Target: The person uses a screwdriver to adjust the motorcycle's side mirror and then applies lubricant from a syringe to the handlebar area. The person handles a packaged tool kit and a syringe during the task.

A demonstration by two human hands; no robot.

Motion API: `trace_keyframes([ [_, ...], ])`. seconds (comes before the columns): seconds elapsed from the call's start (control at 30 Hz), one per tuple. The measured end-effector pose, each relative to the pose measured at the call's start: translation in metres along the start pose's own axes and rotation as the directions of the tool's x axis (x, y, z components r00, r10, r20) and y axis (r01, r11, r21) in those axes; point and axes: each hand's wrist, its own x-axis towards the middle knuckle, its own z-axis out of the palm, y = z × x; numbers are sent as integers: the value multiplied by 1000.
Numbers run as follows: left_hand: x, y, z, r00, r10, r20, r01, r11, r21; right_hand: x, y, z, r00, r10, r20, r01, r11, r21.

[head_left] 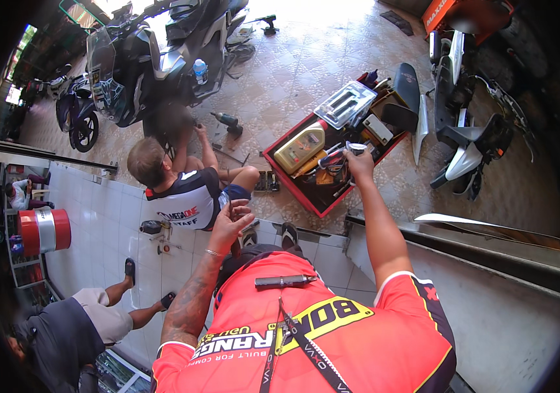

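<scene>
Patterned floor tiles carry a red tray holding a gold bottle. Over the tray, the right hand has its grip closed around a small silvery-white object. The left hand curls loosely beside a seated person; whether its grip holds anything, I cannot tell.

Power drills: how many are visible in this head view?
2: one power drill on the floor between the large motorcycle and the red toolbox, another drill near the top edge. More may be hidden inside the toolbox.
</scene>
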Motion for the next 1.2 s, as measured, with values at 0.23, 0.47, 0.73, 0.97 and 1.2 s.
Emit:
trace_keyframes([
  [0.23,-2,-23,-17,999,-25,-32,24,999,-25,57,65,29,972,234,-20,-235,969,-77],
  [0.47,-14,-24,-19,998,-20,-60,16,998,-63,-101,-58,5,950,15,311,-218,746,629],
  [0.73,-59,25,-18,988,138,-66,-148,973,-175,-266,-201,23,531,-816,229,572,545,613],
  [0.97,-112,28,-64,978,171,-117,-200,928,-315,-293,-253,40,40,-887,459,717,346,606],
  [1.2,-137,-26,-113,937,199,-286,-259,946,-192,-338,-255,83,115,-331,937,386,884,265],
])
